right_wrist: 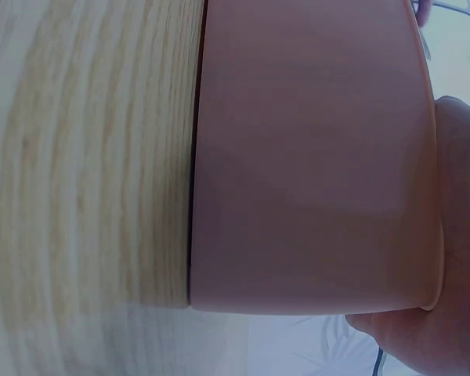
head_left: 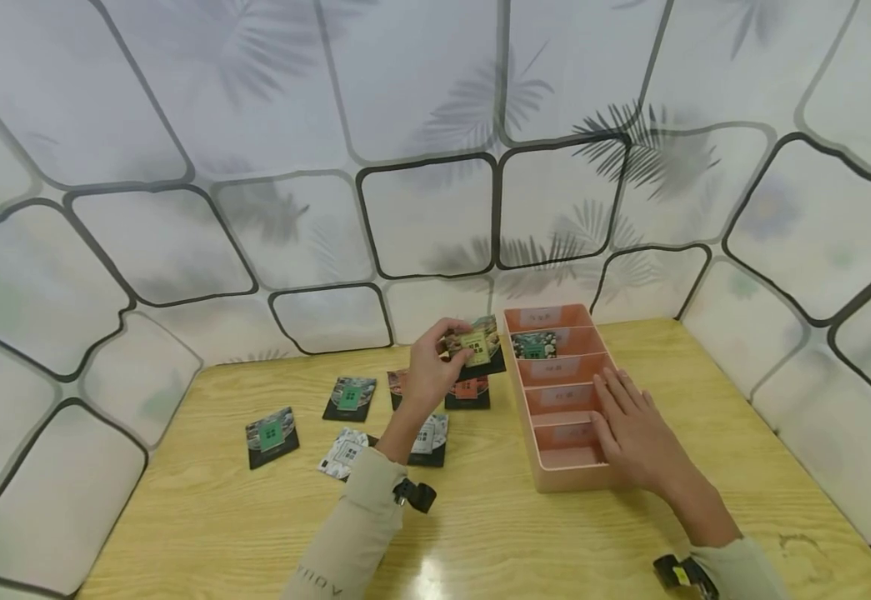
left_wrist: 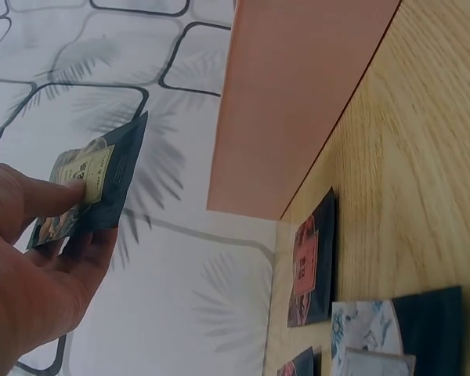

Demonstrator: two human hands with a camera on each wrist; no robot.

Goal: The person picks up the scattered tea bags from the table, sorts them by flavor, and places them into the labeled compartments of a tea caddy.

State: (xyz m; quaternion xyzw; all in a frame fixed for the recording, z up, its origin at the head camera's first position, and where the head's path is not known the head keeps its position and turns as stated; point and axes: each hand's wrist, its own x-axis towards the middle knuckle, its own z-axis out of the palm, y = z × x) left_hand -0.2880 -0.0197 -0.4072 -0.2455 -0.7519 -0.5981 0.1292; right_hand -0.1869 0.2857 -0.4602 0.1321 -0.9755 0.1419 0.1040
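Observation:
Between thumb and fingers, my left hand pinches a small flat packet with a yellow label and a dark lower edge. It is held up just left of a pink divided box; in the left wrist view the packet tilts well above the table. My right hand lies on the box's right rim near the front corner, fingers stretched out over the edge. One green-labelled packet sits in the second compartment from the back. The other compartments show pale label strips on their walls.
On the wooden table, left of the box, lie green-labelled packets, red-labelled packets and white-labelled packets. My left forearm partly covers some. A patterned curtain encloses the back and sides.

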